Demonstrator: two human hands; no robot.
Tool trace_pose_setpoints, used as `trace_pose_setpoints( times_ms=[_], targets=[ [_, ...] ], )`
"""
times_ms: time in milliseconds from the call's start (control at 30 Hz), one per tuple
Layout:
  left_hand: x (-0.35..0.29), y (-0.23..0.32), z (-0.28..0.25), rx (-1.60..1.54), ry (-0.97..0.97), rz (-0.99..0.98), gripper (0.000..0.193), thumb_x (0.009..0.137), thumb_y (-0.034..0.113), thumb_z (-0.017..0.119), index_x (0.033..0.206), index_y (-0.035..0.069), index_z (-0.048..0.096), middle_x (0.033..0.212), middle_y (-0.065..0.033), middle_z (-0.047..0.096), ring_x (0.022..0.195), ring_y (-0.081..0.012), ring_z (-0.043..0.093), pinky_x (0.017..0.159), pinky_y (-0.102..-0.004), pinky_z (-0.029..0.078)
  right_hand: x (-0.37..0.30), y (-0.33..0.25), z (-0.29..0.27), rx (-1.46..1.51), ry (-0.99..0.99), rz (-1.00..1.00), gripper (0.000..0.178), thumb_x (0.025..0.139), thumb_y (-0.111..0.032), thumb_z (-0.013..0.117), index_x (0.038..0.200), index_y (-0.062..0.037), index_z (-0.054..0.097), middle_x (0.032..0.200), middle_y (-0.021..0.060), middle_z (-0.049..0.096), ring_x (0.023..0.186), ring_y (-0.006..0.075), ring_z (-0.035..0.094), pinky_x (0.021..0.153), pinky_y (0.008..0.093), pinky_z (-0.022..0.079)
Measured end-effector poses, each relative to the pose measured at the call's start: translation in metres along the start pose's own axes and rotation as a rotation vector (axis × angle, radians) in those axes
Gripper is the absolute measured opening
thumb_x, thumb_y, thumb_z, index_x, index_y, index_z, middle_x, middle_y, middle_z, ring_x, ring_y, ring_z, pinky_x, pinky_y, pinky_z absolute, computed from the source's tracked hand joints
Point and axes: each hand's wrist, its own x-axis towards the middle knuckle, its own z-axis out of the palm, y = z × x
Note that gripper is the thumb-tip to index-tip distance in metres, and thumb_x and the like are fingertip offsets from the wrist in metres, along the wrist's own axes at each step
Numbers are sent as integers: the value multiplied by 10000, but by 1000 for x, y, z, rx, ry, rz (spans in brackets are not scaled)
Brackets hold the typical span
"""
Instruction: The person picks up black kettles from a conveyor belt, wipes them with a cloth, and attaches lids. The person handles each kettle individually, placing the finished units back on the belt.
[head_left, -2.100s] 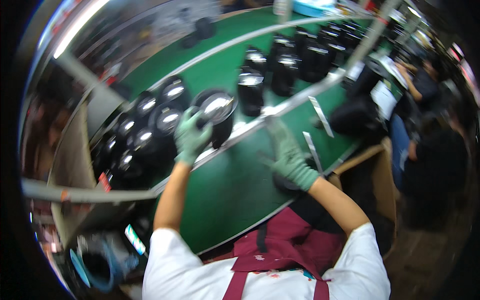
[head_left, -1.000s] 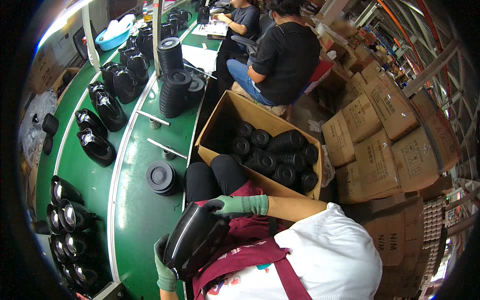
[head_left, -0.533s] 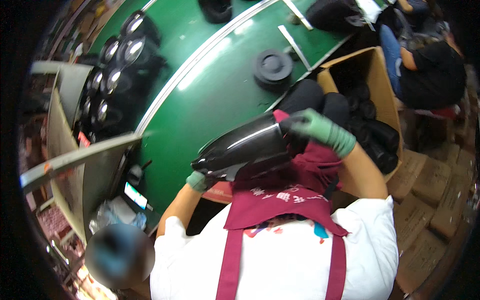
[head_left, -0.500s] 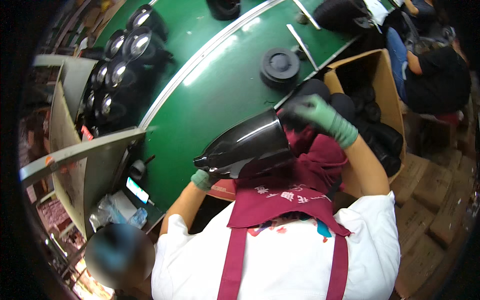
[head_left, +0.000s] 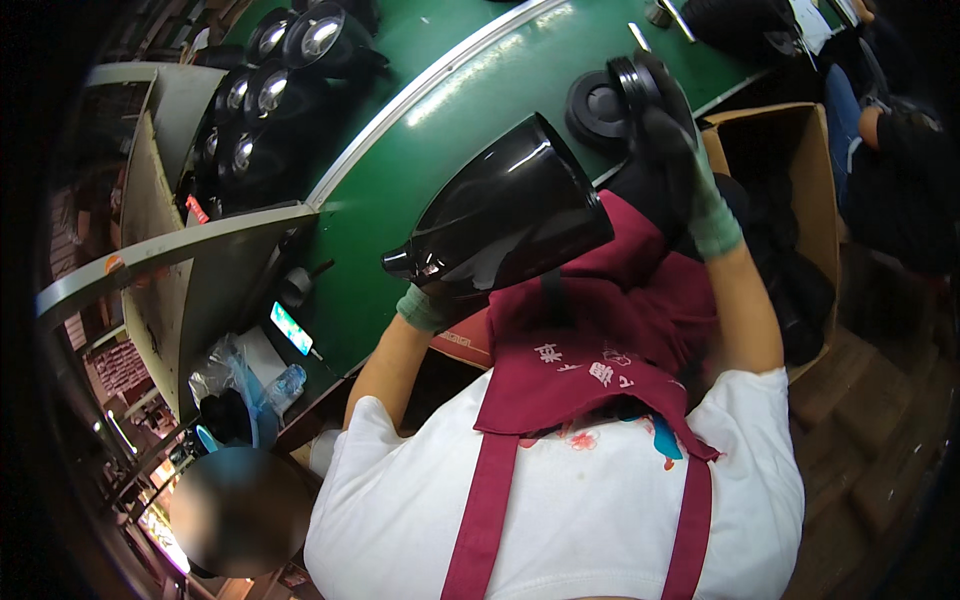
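A glossy black conical shell (head_left: pixel 505 215) lies at frame centre over the green counter (head_left: pixel 400 140) edge, hiding most of the left hand (head_left: pixel 425 305); its fingers grip the narrow end from beneath. The right hand (head_left: pixel 685 165), upper right, pinches one black round lid (head_left: pixel 640 80) above one lid (head_left: pixel 595 105) lying on the counter. Six lamp-like housings (head_left: pixel 270 90) cluster upper left. One cardboard box (head_left: pixel 790 180) stands at right on wooden flooring

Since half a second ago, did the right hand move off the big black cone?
Yes. The right hand has left the black cone-shaped shell and reached up to the round black discs on the green belt.
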Motion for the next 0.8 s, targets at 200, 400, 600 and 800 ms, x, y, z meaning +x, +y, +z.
trace_pose_setpoints(
  times_ms=[200,400,600,800],
  targets=[
    [34,-1,-26,276,-223,-12,600,963,237,666,1496,74,446,1494,-126,494,1318,-270,527,1113,-436,456,-99,-53,19,136,-56,29,890,916,-389,682,1617,-74,234,1482,73,414,1289,182,423,1073,338,324],
    [44,-8,-33,395,-332,-22,601,934,205,710,1469,68,475,1468,-126,516,1297,-268,538,1106,-431,457,-131,-49,10,-10,51,-56,846,948,-385,655,1609,-57,240,1615,109,313,1463,237,337,1197,372,266],
    [51,-5,-12,668,-300,83,519,971,184,666,1443,53,494,1418,-125,555,1242,-268,570,1077,-420,476,-159,-12,-1,249,103,40,765,1015,-336,606,1611,-45,224,1209,12,517,1016,126,533,875,268,476],
    [69,-22,-4,464,-184,13,501,986,191,642,1440,40,492,1412,-135,563,1235,-271,581,1066,-413,479,-134,-47,-2,196,107,-47,815,937,-188,713,1603,-79,255,1647,108,261,1527,263,243,1244,395,179]
  ],
)
